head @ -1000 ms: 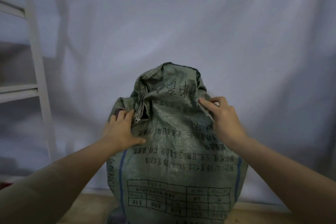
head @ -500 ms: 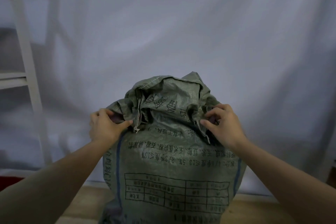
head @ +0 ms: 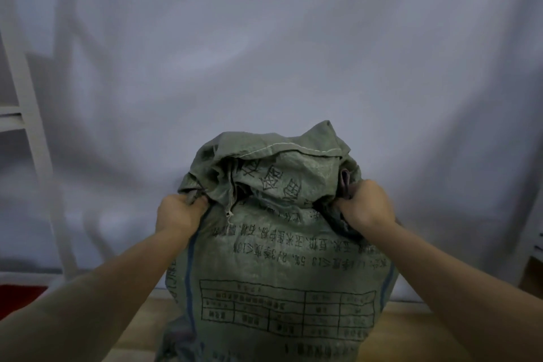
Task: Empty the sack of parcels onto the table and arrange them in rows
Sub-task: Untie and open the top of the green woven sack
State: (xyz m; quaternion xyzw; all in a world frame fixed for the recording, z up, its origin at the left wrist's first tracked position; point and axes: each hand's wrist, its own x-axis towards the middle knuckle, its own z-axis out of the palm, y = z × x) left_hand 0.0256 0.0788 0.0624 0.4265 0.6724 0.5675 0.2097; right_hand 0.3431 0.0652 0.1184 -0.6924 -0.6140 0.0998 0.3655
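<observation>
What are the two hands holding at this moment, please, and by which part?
Both grip the green sack by bunched fabric near its top: left hand on the left side, right hand on the right.

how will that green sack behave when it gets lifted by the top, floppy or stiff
Probably floppy: the green sack bunches into folds where the left hand and right hand grip it. Its bulging body suggests weight, so it may sag and slump sideways.

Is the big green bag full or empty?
Looks full: the green woven sack stands bulging while both hands grip its bunched top. Its contents are hidden.
</observation>
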